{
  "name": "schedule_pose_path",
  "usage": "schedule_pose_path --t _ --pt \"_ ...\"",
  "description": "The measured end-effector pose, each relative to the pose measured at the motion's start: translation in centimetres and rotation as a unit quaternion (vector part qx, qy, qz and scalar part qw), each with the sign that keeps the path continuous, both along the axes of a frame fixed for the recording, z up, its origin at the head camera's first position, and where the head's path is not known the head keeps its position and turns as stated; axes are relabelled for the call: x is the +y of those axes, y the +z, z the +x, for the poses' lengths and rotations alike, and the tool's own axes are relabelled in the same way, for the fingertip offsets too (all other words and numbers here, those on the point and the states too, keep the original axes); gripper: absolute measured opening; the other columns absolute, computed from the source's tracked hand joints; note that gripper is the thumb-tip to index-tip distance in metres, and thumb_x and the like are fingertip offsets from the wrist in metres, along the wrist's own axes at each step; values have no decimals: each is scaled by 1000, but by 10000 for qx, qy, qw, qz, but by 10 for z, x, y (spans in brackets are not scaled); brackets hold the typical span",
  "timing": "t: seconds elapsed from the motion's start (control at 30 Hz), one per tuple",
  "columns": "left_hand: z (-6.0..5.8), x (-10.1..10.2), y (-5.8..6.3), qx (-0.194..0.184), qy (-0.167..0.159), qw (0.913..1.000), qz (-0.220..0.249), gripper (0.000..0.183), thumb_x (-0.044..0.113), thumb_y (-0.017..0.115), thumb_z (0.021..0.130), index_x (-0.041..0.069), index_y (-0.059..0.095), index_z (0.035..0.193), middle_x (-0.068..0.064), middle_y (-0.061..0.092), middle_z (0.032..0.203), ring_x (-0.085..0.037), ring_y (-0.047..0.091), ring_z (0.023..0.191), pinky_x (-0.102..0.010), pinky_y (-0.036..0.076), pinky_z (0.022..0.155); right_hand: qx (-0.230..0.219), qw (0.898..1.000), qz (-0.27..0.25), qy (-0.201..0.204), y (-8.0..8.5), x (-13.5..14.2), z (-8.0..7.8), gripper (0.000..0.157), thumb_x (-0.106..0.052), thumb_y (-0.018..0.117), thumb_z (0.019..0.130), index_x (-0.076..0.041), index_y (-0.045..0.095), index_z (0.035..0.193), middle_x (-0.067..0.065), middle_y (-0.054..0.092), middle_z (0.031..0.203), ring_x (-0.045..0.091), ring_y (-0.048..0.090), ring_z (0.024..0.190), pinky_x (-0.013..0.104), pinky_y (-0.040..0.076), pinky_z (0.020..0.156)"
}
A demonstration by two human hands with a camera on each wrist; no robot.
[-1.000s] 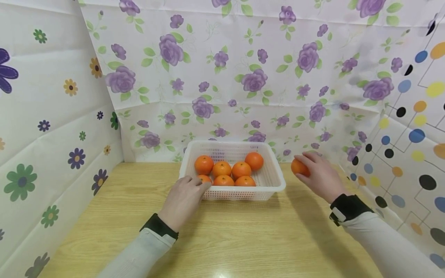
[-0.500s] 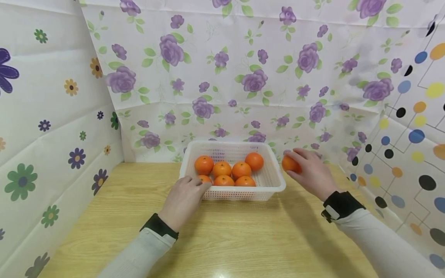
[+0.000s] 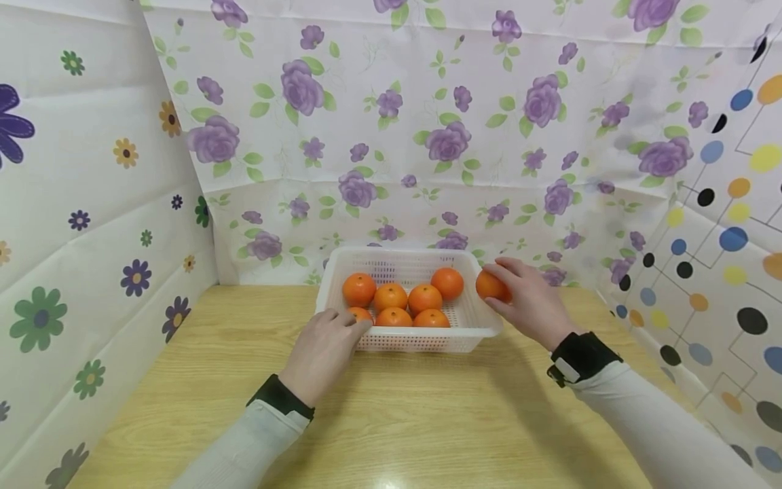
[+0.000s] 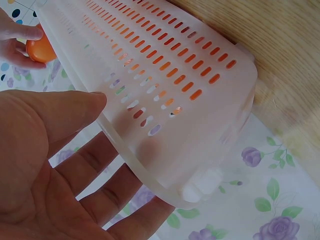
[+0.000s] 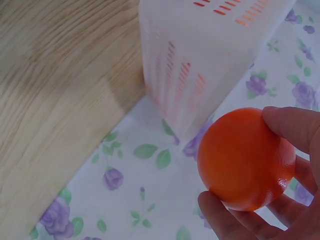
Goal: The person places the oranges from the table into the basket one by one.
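A white plastic basket [image 3: 415,341] with slotted walls holds several oranges [image 3: 424,299] in two rows, a gap showing at its right end. At its front left corner my left hand [image 3: 324,350] grips the rim; in the left wrist view the thumb [image 4: 75,107] lies along the outer wall and the fingers go over the rim. My right hand [image 3: 534,305] holds a single orange [image 5: 245,160] between thumb and fingers, at the basket's right rim. The fingers partly cover that orange in the head view.
The basket stands on a wooden table [image 3: 391,414], near a back wall of purple-flowered cloth [image 3: 391,149]. Patterned sheets close off the left side [image 3: 91,224] and the dotted right side [image 3: 721,272]. Both forearms reach in from the front.
My right hand has carried its orange leftward from beside the basket to the right rim. My left hand has stayed on the front left corner, and the basket has not moved.
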State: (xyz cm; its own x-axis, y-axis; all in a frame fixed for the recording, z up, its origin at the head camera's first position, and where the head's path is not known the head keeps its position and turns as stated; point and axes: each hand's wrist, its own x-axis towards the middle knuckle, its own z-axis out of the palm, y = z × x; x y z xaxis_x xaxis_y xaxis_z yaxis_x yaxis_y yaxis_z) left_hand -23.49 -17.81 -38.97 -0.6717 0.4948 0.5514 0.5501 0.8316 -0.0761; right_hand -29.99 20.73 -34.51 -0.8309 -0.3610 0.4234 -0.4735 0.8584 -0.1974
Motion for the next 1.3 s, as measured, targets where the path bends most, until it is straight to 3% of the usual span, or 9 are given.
schedule_pose_path --t 0.43,0.77,1.03,1.3 --pt "0 -1 0 -54 23 10000 1 32 -1 90 89 15 80 115 -5 77 103 -27 61 85 -43 58 85 -152 9998 42 108 -5 -26 -10 63 -22 88 97 -10 64 153 25 53 157 49 54 138 65 51 110" --pt "-1 0 -1 35 -27 10000 16 30 -1 90 88 15 80 112 -5 77 101 -27 61 82 -42 57 80 -51 9990 226 378 -14 -40 -15 61 -21 89 96 -8 65 152 22 58 151 47 62 126 63 57 102" --pt "-1 1 0 56 -33 10000 17 31 -1 90 88 15 80 113 -5 77 101 -28 61 82 -42 57 79 -276 9981 467 276 -19 -46 -19 62 -22 88 97 -11 65 154 22 56 156 48 59 131 64 55 105" --pt "-1 1 1 76 1 10000 -11 31 0 91 88 16 80 112 -5 77 100 -28 62 83 -43 58 82 -209 9978 538 333 -24 -47 -23 59 -22 88 96 -11 68 150 21 60 152 48 61 128 62 57 102"
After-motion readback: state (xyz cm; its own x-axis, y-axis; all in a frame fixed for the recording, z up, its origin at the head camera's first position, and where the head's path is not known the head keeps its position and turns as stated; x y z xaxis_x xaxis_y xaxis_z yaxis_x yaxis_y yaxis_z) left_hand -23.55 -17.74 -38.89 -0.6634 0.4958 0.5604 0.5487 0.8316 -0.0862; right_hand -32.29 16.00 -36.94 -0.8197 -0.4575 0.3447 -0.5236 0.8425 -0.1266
